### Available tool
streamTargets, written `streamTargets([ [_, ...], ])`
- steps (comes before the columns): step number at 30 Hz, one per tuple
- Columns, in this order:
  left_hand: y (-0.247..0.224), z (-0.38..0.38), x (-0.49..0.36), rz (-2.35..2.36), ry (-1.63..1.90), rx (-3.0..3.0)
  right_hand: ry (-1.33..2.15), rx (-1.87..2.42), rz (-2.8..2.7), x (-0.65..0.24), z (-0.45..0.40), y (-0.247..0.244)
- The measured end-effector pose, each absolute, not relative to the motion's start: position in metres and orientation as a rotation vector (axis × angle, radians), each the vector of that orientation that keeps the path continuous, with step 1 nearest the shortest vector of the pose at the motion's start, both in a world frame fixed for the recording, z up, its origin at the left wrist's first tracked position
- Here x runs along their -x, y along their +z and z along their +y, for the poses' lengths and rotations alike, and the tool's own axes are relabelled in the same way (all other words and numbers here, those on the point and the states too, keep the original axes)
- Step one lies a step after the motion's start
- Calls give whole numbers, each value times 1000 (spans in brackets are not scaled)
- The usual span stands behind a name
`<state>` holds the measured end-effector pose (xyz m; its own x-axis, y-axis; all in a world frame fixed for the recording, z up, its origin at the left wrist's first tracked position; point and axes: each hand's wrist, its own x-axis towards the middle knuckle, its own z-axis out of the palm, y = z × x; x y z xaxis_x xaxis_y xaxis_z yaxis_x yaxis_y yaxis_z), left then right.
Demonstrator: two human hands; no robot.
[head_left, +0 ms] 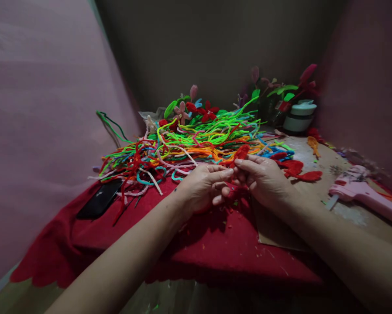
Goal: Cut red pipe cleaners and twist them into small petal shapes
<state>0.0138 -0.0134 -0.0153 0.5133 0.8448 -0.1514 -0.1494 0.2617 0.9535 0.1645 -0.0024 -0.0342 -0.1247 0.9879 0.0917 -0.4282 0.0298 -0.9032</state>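
Note:
Both hands meet over the front of the red-covered table. My right hand (261, 176) is closed, thumb and fingers pinching a red pipe-cleaner piece (241, 152) whose fuzzy loop sticks up above the fingertips. My left hand (204, 185) is closed too, its thumb against the fingers right beside the same red piece. More red fuzz shows under the fingers, and the fingers partly hide how the piece is joined. Just beyond the hands spreads a heap of coloured pipe cleaners (199, 139). Red pipe-cleaner petals (300, 170) lie to the right of my right hand.
A pink hot glue gun (362, 192) lies on a brown board (277, 231) at right. A black phone (99, 201) rests at left. Behind are a lidded jar (300, 117), pipe-cleaner flowers (208, 112) and an orange twisted piece (313, 146). Pink walls (52, 109) flank the table.

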Motion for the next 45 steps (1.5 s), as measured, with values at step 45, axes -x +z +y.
streamTargets([
  [45, -1, -19, -7, 1193, 1130, -1819, 1389, 914, -1364, -164, -15, -30],
])
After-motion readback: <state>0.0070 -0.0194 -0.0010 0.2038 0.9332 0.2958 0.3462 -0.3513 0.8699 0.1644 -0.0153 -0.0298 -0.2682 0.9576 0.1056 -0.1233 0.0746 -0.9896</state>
